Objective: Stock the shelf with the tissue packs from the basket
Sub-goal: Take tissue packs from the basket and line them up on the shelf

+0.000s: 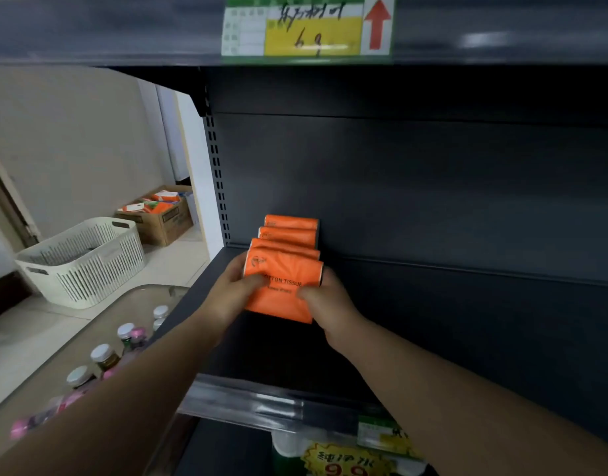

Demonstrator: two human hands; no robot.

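Both hands are working the same pack here. The left hand (239,286) is gripping the left edge of the front tissue pack (282,293) and the right hand (324,297) is gripping the right edge. Thumbs are lying across the printed face, so each grip is clamped on that pack. It's standing on edge on the dark shelf (433,321), pressing up against a short row of orange packs (290,231) that's running back toward the rear wall. I'd guess it's being held by both sides because a squishy pack slumps otherwise, and this is keeping it square and snug against the row. The white basket (79,259) is sitting on the floor off to the left, well apart, and I can't tell if anything's in it. With just one short row up, I'm guessing it's early days.
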